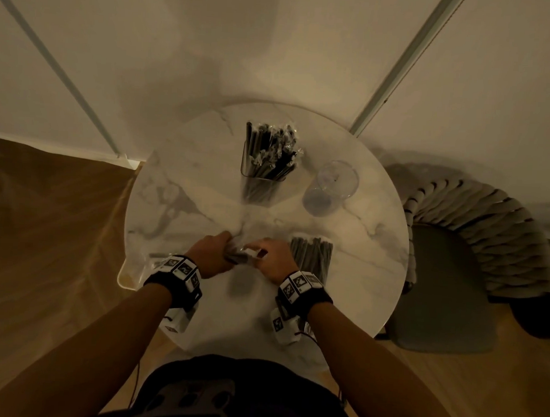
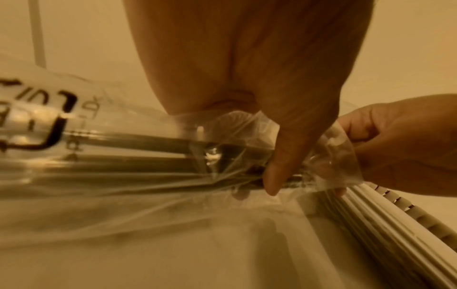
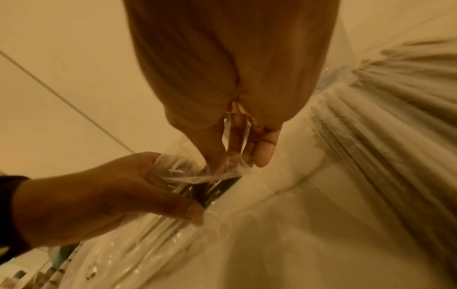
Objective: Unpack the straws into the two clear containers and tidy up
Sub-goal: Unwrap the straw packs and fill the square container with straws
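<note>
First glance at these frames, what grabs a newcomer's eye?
Both hands at the near-centre of the round marble table: the left hand grips a clear plastic pack of dark straws while the right hand pinches its wrapper end. Behind them a clear container full of dark straws stands beside an empty round clear container. Another bundle of straws lies right of the hands.

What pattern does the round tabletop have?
White marble with grey veins, on the table; clearest in the head view.

Straw-filled container [image 1: 263, 169] left of empty container [image 1: 332, 187], on table [image 1: 376, 261].
</note>
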